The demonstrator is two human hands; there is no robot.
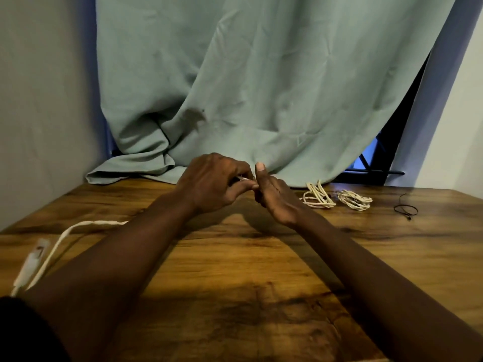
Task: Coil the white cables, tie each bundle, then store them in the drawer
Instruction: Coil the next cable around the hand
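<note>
1. A dark sleeve [23,333] fills the bottom left corner, and two bare forearms reach forward over the wooden table [235,296].
2. At the near left a loose white cable [78,226] lies on the table with a blurred white block [28,265] on it. It runs behind the left forearm and out of sight.
3. At mid table the left hand [211,184] has its fingers curled and pinches a small white piece [244,178] of cable.
4. The right hand [277,202] meets it, palm turned left and thumb straight up. Its fingers are hidden, so I cannot tell its grip.
5. Further right, two coiled cables lie side by side: the left coil [317,195] and the right coil [354,201].
6. A thin black tie [405,209] lies apart, further right.
7. Behind, a green curtain [261,87] rests on the table's back edge, beside a dark window [386,155].
</note>
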